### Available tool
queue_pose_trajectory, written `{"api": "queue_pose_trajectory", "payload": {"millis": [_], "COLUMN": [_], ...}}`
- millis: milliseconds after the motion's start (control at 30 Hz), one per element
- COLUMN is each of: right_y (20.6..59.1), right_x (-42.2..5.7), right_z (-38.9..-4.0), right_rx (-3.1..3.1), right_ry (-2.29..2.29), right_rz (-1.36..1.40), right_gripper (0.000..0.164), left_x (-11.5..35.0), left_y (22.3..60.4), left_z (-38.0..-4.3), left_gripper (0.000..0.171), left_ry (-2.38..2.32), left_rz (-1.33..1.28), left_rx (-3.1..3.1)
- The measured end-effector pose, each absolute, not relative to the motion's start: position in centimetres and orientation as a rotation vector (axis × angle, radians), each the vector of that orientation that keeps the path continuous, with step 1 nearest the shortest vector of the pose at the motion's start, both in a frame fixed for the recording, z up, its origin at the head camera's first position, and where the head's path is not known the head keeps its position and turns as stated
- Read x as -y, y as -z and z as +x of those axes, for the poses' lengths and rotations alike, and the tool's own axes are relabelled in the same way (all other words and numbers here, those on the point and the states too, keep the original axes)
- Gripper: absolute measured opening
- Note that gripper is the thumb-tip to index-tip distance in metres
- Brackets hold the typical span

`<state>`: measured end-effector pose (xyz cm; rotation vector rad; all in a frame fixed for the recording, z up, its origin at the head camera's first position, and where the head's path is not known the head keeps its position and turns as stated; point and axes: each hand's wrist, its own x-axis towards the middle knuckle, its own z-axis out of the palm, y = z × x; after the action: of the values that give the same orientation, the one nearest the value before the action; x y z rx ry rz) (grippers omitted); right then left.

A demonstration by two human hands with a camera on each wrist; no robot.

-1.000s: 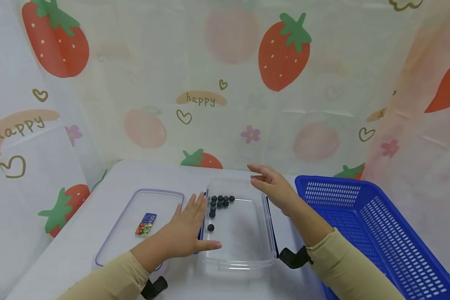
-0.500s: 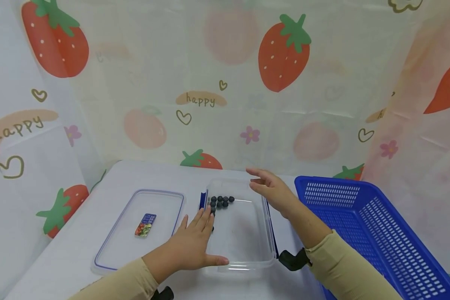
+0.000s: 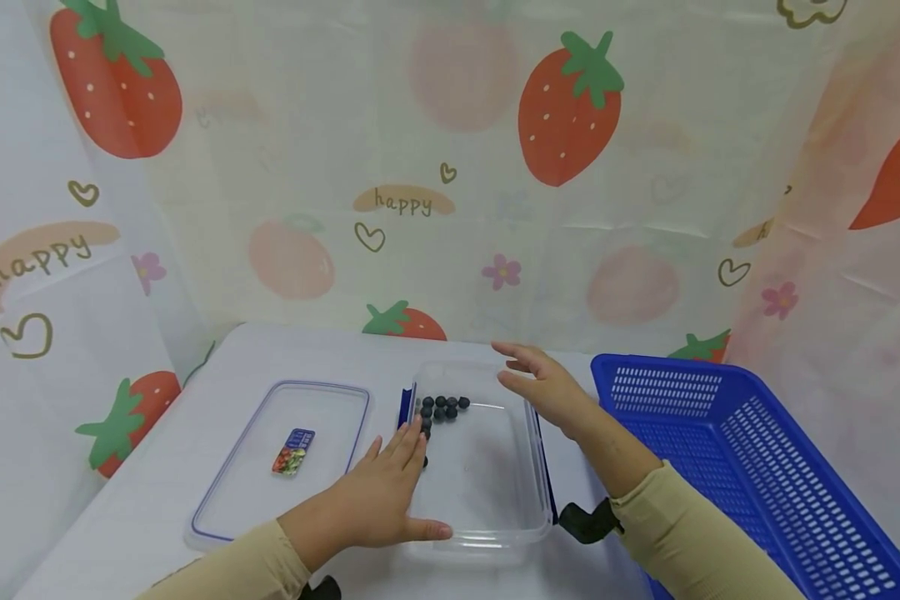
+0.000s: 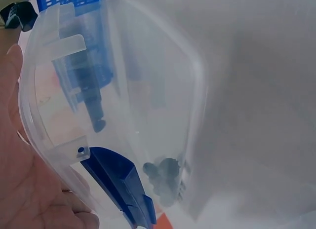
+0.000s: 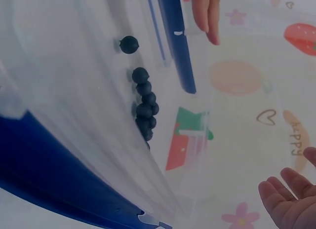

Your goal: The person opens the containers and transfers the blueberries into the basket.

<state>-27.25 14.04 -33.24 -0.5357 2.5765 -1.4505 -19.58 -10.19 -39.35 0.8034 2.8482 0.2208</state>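
A clear plastic container (image 3: 487,475) with blue side clips (image 4: 118,179) stands on the table, its top uncovered. Several dark blueberries (image 3: 440,402) lie inside along its left and far part; the right wrist view shows blueberries (image 5: 144,110) in an uneven row. At the container's near left corner, my left hand (image 3: 382,496) is spread with straight fingers over the rim, hiding some berries in the head view. My right hand (image 3: 547,392) hovers by the far right rim with loosely bent fingers and holds nothing; those fingers also appear in the right wrist view.
To the left lies a clear lid (image 3: 232,462) with a blue-edged seal and a small colourful label (image 3: 293,452) on it. A large blue mesh basket (image 3: 750,467) stands at the right. Behind the white table (image 3: 270,350) hangs a strawberry-printed curtain (image 3: 480,225).
My left hand has shifted toward me and slightly right, along the container's left rim to its near corner, uncovering the left blue clip. The right hand has lowered slightly. The berries stay in place.
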Motion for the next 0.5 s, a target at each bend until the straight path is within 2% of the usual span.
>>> {"api": "queue_pose_trajectory", "payload": {"millis": [500], "right_y": [33.4], "right_x": [-13.0], "right_z": [-27.8], "right_rx": [-2.588], "right_ry": [1.428], "right_rz": [-0.531], "right_gripper": [0.048], "left_x": [10.6], "left_y": [39.1], "left_z": [-19.0], "left_gripper": [0.115], "left_ry": [-0.231], "left_rz": [0.801], "left_rx": [-2.838]}}
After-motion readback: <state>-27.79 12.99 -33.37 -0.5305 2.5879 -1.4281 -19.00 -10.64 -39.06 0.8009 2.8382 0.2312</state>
